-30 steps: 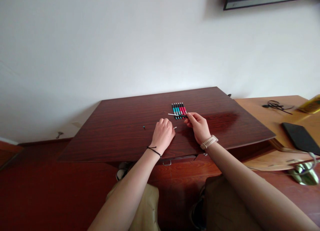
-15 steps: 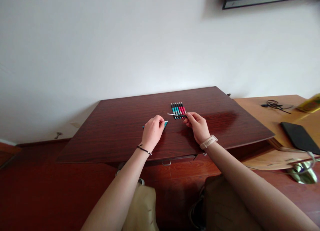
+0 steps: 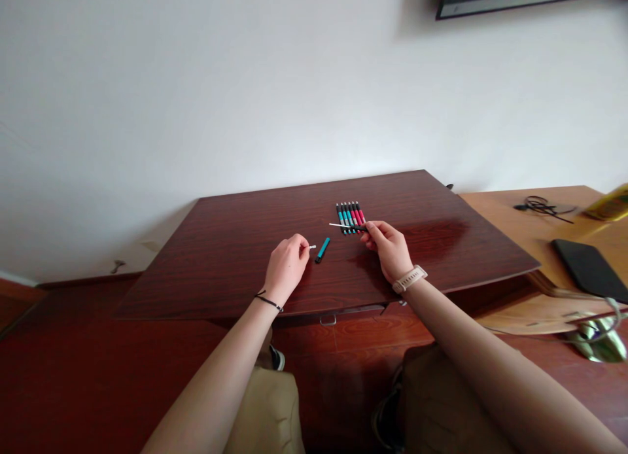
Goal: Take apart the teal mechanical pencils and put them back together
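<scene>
- Spreading across the middle of the view is a dark, glossy tabletop [image 3: 235,271] with a reddish wood grain, its flat slab catching a soft sheen on the right side.
- Adjoining it on the right is a lighter, matte wooden surface [image 3: 515,212], which is carrying a flat black rectangular slab [image 3: 589,269] and a loose coil of black cable [image 3: 540,207].
- Reaching in from below, the left hand [image 3: 285,267] is resting knuckles-up on the tabletop, a thin black band around its wrist; its fingers are curled in, and thumb and forefinger are pinching a tiny pale piece [image 3: 311,246] whose shape is too small to make out.
- Stretching forward beside it, the right hand [image 3: 390,248] is wearing a pale strap on its wrist and is curled loosely closed, its fingertips gripping the dark end of a thin pale rod [image 3: 341,226] that is pointing left, level over the table.
- Lying far of the rod's tip is a neat row of slim pens [image 3: 350,216], side by side and touching, teal ones on the left and red ones on the right, all with black ends.
- Sitting alone between the two hands is a short teal barrel [image 3: 322,250], tilted, smooth and round, just beside the pale piece.
</scene>
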